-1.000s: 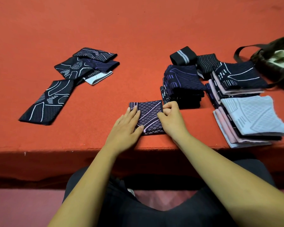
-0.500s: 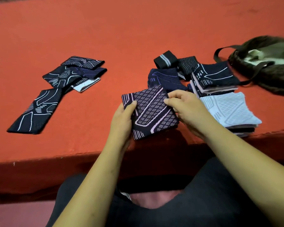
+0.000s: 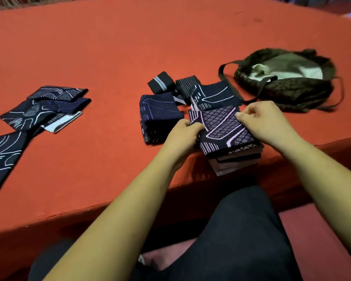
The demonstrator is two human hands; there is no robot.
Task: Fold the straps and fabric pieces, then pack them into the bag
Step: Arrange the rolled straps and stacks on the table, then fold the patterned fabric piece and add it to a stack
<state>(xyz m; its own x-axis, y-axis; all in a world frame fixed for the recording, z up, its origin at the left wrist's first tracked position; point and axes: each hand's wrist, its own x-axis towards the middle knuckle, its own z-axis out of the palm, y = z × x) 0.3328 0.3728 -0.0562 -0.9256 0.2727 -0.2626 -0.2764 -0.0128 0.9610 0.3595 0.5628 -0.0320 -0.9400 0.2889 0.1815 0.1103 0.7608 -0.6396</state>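
A folded dark fabric piece with a pink grid pattern (image 3: pixel 223 126) lies on top of the near right stack (image 3: pixel 235 161) at the table's front edge. My left hand (image 3: pixel 182 134) grips its left edge, and my right hand (image 3: pixel 265 120) pinches its right edge. Beside it on the left stands a stack of navy folded pieces (image 3: pixel 160 116). Another folded stack (image 3: pixel 217 96) and two rolled dark straps (image 3: pixel 161 83) sit just behind. A dark olive bag (image 3: pixel 286 80) lies open at the right, its pale lining showing.
Unfolded patterned pieces (image 3: pixel 47 106) lie in a loose heap at the left of the orange table (image 3: pixel 114 47), and one long strip (image 3: pixel 3 157) reaches the frame's left edge. The bag's strap (image 3: pixel 224 78) loops toward the stacks. My lap is below the table edge.
Both hands lifted the folded pink-patterned piece off the table in front of me and carried it right onto the near right stack, covering the white piece. The view turned right, bringing the bag in.
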